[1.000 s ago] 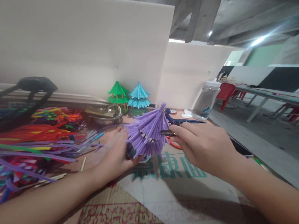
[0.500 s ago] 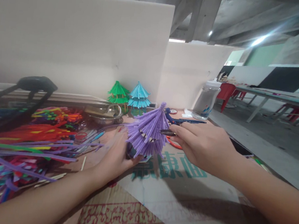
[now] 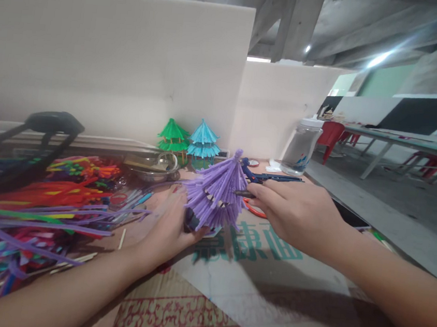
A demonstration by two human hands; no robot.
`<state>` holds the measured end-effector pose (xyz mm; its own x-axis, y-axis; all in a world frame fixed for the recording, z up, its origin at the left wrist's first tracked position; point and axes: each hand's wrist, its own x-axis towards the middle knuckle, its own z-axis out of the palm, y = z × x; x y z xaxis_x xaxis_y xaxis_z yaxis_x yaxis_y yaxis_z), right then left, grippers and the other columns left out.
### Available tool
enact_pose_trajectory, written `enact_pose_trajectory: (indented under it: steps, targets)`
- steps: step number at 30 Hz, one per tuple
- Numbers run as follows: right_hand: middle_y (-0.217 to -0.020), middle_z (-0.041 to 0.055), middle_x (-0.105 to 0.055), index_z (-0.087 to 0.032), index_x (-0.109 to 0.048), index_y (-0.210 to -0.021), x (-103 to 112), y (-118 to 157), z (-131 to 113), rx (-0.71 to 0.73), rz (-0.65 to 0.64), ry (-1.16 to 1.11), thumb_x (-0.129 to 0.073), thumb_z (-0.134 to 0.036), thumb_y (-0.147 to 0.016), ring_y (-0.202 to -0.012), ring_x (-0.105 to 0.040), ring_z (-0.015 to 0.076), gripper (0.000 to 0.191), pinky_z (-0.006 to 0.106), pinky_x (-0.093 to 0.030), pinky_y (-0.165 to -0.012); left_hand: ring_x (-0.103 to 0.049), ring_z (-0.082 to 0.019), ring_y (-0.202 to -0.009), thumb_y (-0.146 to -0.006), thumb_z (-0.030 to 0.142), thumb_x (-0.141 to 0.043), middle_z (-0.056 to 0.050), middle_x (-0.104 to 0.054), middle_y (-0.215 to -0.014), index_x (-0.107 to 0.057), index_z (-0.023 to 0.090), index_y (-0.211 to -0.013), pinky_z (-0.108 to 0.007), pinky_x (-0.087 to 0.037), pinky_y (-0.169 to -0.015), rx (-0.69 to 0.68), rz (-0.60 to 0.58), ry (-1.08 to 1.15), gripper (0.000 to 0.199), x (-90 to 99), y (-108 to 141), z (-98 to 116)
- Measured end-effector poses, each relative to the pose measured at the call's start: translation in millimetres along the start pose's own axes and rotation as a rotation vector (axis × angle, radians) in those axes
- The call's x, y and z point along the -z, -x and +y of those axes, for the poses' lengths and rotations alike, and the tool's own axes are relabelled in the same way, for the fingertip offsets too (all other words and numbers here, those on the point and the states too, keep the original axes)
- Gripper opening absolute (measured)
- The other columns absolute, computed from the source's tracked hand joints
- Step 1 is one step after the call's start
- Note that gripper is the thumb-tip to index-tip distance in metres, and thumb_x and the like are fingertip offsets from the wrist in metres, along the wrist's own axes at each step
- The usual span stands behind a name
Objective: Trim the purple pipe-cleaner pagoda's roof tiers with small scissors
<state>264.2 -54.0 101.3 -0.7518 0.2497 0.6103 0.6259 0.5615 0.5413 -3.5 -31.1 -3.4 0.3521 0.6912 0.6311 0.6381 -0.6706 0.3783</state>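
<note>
Two sets of fingers clamped: right hand [image 3: 295, 208] pinching a dark tool [image 3: 243, 192] at the side of the purple model [image 3: 221, 190], left hand [image 3: 171, 223] gripping it low. Behind, on the desk [image 3: 162, 195], stand a green model [image 3: 172, 143] and blue model [image 3: 203, 143].

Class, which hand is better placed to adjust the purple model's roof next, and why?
Probably the right hand: it holds a dark tool up to the purple model, while the left hand seems to steady it low down.
</note>
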Motion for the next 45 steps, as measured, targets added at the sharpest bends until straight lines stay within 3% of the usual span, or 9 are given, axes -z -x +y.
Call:
enact_pose_trajectory:
  steps: [11,24,45]
  targets:
    - [-0.086,0.0026,-0.073,-0.015,-0.065,-0.106,2.4,-2.5,1.0,-0.018,0.003,-0.013,-0.039,-0.021,-0.102,-0.076,-0.066,0.0165,0.027,0.031,-0.034,-0.063,-0.046,-0.035,-0.134,-0.082,0.034,-0.07,-0.016,-0.054,-0.14,-0.044,0.019,-0.138,-0.055,-0.035,-0.115,-0.005,0.003,0.009,0.064,-0.9,0.3,-2.6]
    - [-0.085,0.0027,-0.073,-0.015,-0.065,-0.105,2.2,-1.8,0.1,-0.02,-0.008,-0.015,-0.041,-0.019,-0.101,-0.075,-0.067,0.0163,0.025,0.032,-0.034,-0.062,-0.047,-0.036,-0.132,-0.082,0.034,-0.07,-0.018,-0.054,-0.137,-0.043,0.015,-0.137,-0.055,-0.034,-0.115,-0.006,0.007,0.002,0.064,0.6,0.1,-0.3]
    - [-0.082,0.0024,-0.072,-0.016,-0.065,-0.102,2.4,-2.2,0.6,-0.018,0.002,-0.007,-0.041,-0.019,-0.1,-0.073,-0.066,0.0165,0.024,0.032,-0.033,-0.059,-0.047,-0.036,-0.134,-0.082,0.032,-0.069,-0.016,-0.053,-0.14,-0.043,0.02,-0.139,-0.057,-0.035,-0.113,-0.012,0.002,0.013,0.064,0.6,-0.5,-0.4]
